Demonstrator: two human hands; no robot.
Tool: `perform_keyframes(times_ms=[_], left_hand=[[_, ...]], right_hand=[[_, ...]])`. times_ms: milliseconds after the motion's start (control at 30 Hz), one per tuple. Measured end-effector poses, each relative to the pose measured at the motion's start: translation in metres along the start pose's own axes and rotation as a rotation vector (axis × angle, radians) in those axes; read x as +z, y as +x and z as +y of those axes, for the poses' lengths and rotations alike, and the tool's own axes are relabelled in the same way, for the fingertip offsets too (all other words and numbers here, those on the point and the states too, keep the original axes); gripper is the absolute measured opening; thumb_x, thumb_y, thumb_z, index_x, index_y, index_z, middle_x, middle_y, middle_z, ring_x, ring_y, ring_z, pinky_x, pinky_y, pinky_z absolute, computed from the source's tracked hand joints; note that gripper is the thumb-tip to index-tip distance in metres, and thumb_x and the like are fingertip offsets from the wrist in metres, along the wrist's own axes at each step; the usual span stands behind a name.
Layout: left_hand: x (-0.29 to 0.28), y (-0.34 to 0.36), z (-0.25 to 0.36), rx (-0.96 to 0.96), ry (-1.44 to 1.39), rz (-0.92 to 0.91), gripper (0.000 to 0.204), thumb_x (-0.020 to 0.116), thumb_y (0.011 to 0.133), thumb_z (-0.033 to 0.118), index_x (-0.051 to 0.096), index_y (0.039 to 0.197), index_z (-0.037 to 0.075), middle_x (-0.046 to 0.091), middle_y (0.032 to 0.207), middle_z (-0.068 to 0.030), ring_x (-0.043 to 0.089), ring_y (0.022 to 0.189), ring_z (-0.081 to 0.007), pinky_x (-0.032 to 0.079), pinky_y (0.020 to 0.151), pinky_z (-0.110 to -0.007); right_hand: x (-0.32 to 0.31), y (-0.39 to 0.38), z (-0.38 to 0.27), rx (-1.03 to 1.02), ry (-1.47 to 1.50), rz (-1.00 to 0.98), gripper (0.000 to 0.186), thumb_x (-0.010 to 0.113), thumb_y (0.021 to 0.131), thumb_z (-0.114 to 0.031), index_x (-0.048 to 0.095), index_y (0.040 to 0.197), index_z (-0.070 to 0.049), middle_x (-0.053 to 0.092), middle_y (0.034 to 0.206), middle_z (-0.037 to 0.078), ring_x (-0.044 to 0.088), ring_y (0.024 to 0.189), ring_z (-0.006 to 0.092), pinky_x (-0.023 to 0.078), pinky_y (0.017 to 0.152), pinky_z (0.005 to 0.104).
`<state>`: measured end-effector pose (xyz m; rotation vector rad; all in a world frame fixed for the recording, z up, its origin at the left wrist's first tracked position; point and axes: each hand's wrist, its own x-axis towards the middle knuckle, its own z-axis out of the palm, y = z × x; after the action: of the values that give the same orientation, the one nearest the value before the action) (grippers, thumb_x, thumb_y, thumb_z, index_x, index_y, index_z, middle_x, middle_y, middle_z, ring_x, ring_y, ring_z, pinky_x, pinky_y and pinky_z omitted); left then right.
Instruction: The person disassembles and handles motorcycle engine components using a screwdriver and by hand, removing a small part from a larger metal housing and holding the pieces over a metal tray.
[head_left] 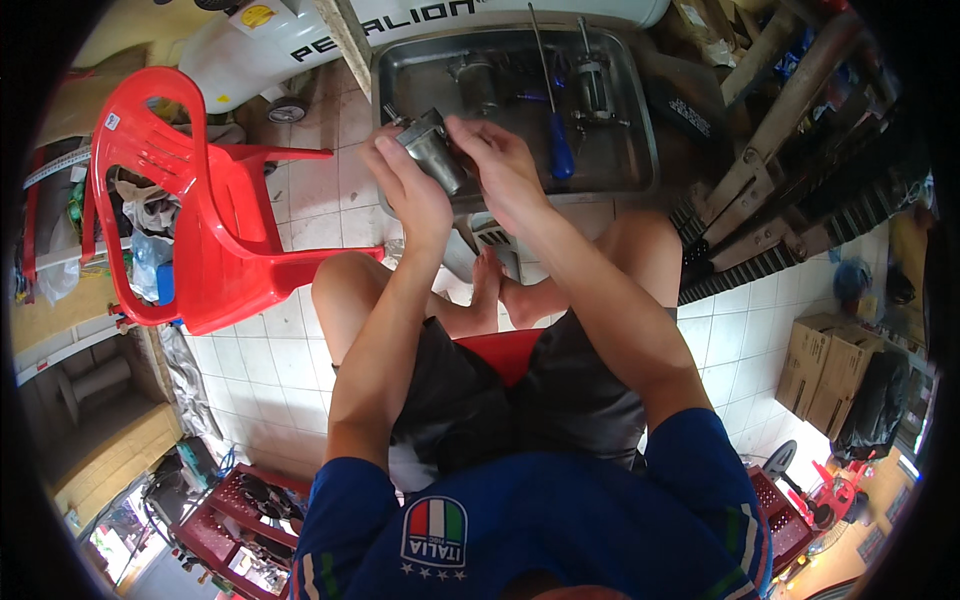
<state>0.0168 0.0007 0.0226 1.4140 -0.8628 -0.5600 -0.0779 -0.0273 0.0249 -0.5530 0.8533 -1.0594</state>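
Note:
My left hand (405, 185) and my right hand (500, 170) hold a silver metal cylinder (432, 158) between them, tilted, with a dark collar and a short fitting at its upper end. It is over the near left part of a metal tray (642, 120). In the tray, a long screwdriver with a blue handle (560, 150) lies right of my hands, beside a slim metal assembly (592, 85) with a rod. A dull cylindrical part (478, 85) sits at the back of the tray. My fingertips behind the cylinder are partly hidden.
A red plastic chair (240, 230) stands close on the left. A white tank (240, 65) on wheels is behind the tray. Dark metal frames (740, 190) lean on the right, with cardboard boxes (805, 365) lower right. My bare knees and feet are below the tray.

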Motion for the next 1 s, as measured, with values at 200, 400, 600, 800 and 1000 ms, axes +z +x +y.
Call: perform_keyframes(times_ms=[200, 400, 600, 800, 1000], left_hand=[[0.002, 0.000, -0.001, 0.033, 0.019, 0.045, 0.051, 0.021, 0.105, 0.048, 0.046, 0.106, 0.003, 0.048, 0.101, -0.0104, 0.046, 0.093, -0.0194, 0.037, 0.088, -0.033], [0.003, 0.001, -0.002, 0.032, 0.029, 0.030, 0.052, 0.020, 0.105, 0.048, 0.045, 0.106, 0.003, 0.048, 0.101, -0.0102, 0.046, 0.094, -0.0189, 0.037, 0.089, -0.033], [0.003, -0.002, 0.003, -0.020, -0.015, -0.003, 0.041, 0.025, 0.106, 0.040, 0.043, 0.112, 0.004, 0.049, 0.110, -0.0134, 0.047, 0.103, -0.0222, 0.036, 0.096, -0.035], [0.004, 0.000, 0.001, -0.003, 0.031, -0.003, 0.041, 0.025, 0.106, 0.041, 0.043, 0.111, 0.004, 0.049, 0.109, -0.0132, 0.047, 0.102, -0.0219, 0.036, 0.096, -0.035], [0.008, 0.001, 0.004, 0.030, 0.062, 0.018, 0.053, 0.021, 0.105, 0.049, 0.046, 0.106, 0.002, 0.047, 0.103, -0.0115, 0.045, 0.096, -0.0212, 0.036, 0.091, -0.034]], right_hand=[[-0.002, -0.001, 0.008, -0.171, -0.192, -0.022, 0.025, 0.074, 0.087, -0.023, 0.070, 0.099, -0.001, 0.066, 0.087, 0.002, 0.057, 0.078, 0.0074, 0.044, 0.069, 0.0224], [-0.001, 0.000, 0.003, -0.061, -0.222, 0.046, 0.023, 0.077, 0.083, -0.016, 0.069, 0.098, 0.000, 0.067, 0.087, 0.003, 0.059, 0.078, 0.0081, 0.047, 0.070, 0.0220], [-0.001, -0.001, 0.002, -0.140, -0.197, 0.037, 0.022, 0.077, 0.083, -0.015, 0.070, 0.097, 0.001, 0.068, 0.087, 0.004, 0.059, 0.078, 0.0080, 0.047, 0.070, 0.0222], [-0.002, -0.001, -0.003, -0.093, -0.182, 0.014, 0.025, 0.079, 0.081, -0.014, 0.069, 0.098, 0.001, 0.068, 0.089, 0.004, 0.060, 0.079, 0.0086, 0.048, 0.072, 0.0224], [0.001, -0.002, -0.002, -0.073, -0.142, 0.055, 0.021, 0.077, 0.083, -0.015, 0.071, 0.096, 0.001, 0.068, 0.086, 0.005, 0.059, 0.077, 0.0084, 0.048, 0.070, 0.0226]])
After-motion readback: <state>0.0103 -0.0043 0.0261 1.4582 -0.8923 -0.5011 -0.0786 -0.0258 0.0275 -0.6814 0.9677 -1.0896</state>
